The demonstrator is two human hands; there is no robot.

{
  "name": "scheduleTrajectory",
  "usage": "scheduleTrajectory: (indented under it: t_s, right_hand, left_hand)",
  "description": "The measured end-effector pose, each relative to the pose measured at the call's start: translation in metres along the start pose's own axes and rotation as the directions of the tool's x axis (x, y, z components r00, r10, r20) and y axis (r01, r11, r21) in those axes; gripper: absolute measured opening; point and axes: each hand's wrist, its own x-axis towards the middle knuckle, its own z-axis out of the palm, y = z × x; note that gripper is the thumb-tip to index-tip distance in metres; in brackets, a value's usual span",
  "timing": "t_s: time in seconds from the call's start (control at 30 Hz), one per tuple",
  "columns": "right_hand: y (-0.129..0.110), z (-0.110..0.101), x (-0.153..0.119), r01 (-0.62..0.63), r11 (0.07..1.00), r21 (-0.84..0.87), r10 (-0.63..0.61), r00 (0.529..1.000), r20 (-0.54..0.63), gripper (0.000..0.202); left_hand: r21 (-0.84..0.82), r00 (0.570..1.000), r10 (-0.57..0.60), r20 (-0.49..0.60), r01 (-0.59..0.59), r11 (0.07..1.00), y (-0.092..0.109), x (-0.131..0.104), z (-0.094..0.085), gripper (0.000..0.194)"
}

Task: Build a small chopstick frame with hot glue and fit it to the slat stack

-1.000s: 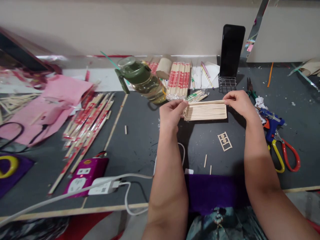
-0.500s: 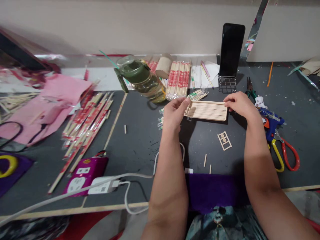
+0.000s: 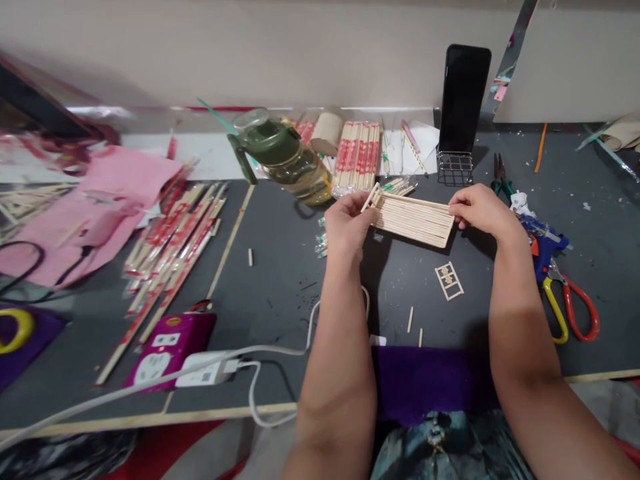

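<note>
Between my two hands a panel of pale wooden sticks is held up above the dark table, tilted down toward its right end. My left hand pinches its left end, where a short raised stick frame shows. My right hand grips the upper right corner between thumb and fingers. Below the panel, a small stick frame with crosspieces lies flat on the table. Two short stick pieces lie nearer to me, close to a purple cloth.
A green-lidded jug and packs of chopsticks stand behind my left hand. To the right lie pliers, a blue glue gun and scissors. A phone stands at the back. A white cable crosses the left side.
The panel has tilted, its left end rising and its right end dipping, so the raised frame at the left now shows. My left hand has turned slightly with it.
</note>
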Motion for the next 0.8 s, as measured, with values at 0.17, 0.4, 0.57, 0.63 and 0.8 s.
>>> scheduleTrajectory:
  t_s: [0.17,0.4,0.57,0.63,0.8]
  right_hand:
    - [-0.004,-0.001,-0.001,-0.011,0.998,0.055,0.010,1.000,0.023,0.018]
    - [-0.034,-0.015,-0.019,-0.035,0.964,0.265,0.043,0.999,-0.022,0.013]
    - [-0.050,-0.022,-0.029,-0.036,0.959,0.281,0.056,0.997,-0.061,0.015]
    - [-0.052,-0.024,-0.031,-0.041,0.961,0.275,0.066,0.994,-0.083,0.013]
    - [-0.042,-0.021,-0.025,-0.061,0.973,0.224,0.082,0.993,-0.084,0.013]
  left_hand:
    - [-0.016,0.999,0.017,-0.051,-0.018,1.000,-0.004,0.001,0.002,0.020]
    - [-0.117,0.993,0.030,-0.117,-0.044,0.992,-0.006,0.002,0.002,0.013]
    - [-0.122,0.981,0.065,-0.185,-0.088,0.989,-0.009,0.006,0.003,0.014]
    - [-0.104,0.972,0.095,-0.216,-0.119,0.987,-0.011,0.007,0.004,0.014]
    - [-0.065,0.971,0.126,-0.205,-0.142,0.988,-0.018,0.009,0.004,0.011]
